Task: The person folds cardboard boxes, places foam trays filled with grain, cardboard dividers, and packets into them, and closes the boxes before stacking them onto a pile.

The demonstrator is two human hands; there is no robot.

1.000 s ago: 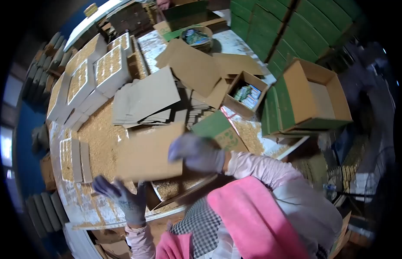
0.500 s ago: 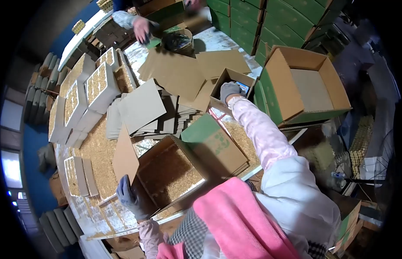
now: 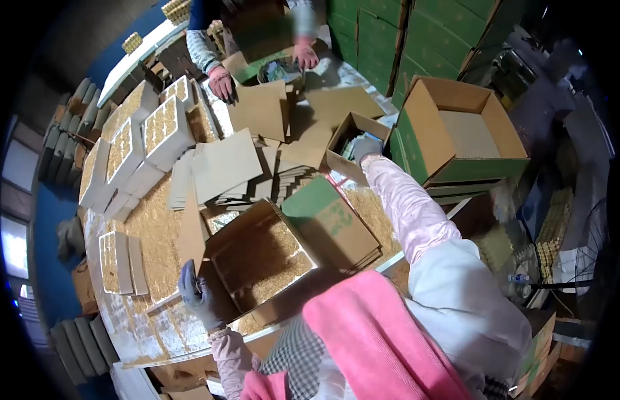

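Note:
My left hand [image 3: 198,293], in a grey-blue glove, is closed on the raised flap [image 3: 192,233] of an open cardboard box [image 3: 303,273]. Inside that box lies a layer of loose golden-brown, chaff-like filling [image 3: 256,257] with a white edge along the near right side. My right hand [image 3: 368,145], gloved in grey, reaches into a smaller open cardboard box [image 3: 346,165] holding small blue-and-white packets [image 3: 350,148]. Its fingers are bent down among the packets and mostly hidden. Beside the filled box lie folded green-and-brown cardboard pieces [image 3: 333,223].
Grey cardboard sheets [image 3: 223,167] are piled mid-table. White trays with filling [image 3: 166,130] stack at left. A large open box [image 3: 470,133] stands at right, green cartons [image 3: 430,47] behind. Across the table are a co-worker's pink-gloved hands [image 3: 221,85] over cardboard.
My right hand has shifted slightly within the small box, and more packets show to its left. The flap at my left hand looks narrower. The co-worker's hands have moved over the cardboard sheets and bin.

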